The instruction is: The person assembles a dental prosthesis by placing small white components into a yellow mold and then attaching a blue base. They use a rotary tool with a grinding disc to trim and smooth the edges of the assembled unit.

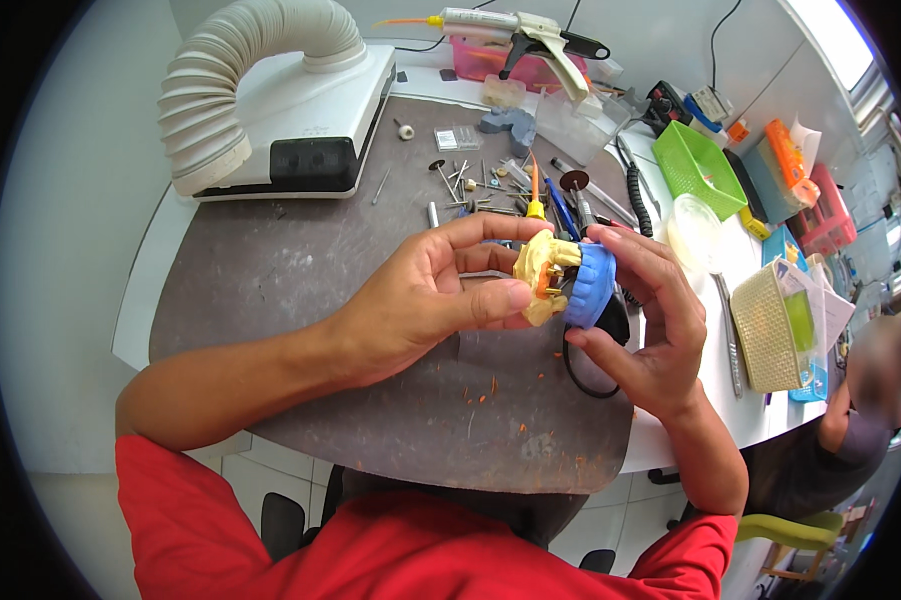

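Between my hands, above the brown work mat, are two dental casts held side by side. My left hand [410,290] is closed around a cream-yellow dental cast [536,270], thumb in front and fingers behind. Small metal pins and a bit of orange show on that cast. A blue dental cast [592,284] is gripped by my right hand [660,330], its fingers on top and thumb underneath. The two casts meet or nearly meet at the teeth; I cannot tell whether they touch everywhere. Behind them lie several rotary burs [460,178] and a yellow-tipped nozzle [535,205].
A white suction unit [320,110] with a ribbed hose [205,90] stands at the back left. A dispensing gun [530,40] rests over a pink box at the back. Green basket [698,165] and cream basket [767,330] line the right. Another person [830,450] sits at far right.
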### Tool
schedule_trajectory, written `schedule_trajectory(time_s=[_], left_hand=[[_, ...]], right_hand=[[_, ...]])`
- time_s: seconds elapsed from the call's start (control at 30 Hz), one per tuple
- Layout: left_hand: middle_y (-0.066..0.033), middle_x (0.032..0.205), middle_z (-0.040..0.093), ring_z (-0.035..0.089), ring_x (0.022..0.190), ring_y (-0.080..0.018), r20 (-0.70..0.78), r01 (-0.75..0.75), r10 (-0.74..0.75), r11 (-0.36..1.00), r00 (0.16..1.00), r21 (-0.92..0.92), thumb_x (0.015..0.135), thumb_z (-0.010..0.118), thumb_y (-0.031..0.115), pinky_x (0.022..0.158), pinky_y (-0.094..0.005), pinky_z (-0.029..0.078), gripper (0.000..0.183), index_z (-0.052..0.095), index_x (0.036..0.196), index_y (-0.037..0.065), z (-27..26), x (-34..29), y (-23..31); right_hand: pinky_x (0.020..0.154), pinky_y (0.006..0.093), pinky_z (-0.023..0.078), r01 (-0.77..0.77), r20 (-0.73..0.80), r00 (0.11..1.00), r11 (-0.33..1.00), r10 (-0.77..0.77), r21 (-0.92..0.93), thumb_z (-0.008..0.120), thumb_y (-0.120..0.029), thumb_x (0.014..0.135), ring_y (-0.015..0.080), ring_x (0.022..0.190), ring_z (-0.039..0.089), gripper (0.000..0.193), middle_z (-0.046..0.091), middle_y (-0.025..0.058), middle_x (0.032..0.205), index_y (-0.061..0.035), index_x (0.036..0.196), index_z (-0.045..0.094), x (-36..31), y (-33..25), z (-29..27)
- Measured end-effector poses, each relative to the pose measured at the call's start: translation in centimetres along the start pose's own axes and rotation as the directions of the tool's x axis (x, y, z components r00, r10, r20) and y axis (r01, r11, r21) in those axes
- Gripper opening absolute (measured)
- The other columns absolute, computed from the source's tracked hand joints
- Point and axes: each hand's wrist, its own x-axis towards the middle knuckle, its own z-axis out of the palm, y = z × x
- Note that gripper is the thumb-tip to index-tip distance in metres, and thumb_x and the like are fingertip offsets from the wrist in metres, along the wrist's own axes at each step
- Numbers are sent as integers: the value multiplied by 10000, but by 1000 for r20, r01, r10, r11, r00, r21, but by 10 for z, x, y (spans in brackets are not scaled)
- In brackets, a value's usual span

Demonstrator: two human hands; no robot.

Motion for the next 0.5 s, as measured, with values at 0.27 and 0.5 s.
schedule_trajectory(time_s=[0.27,0.5], left_hand=[[-131,1305,582,605,1202,-231,-19,17,-18,1000,1000,-9,917,743,206,1007,-384,531,633,421,1434,34,1,-1,1],[-137,1319,580,608,1201,-237,-36,30,-30,999,999,-12,924,735,230,1011,-399,534,617,432,1423,31,2,-1,3]], right_hand=[[982,380,548,-146,41,989,976,141,161,880,-112,730,261,1152,648,714,585,187,1328,25,1346,546,-3,-2,2],[998,377,540,-188,54,982,963,181,194,879,-118,740,249,1150,648,722,582,171,1333,23,1359,534,-3,-2,1]])
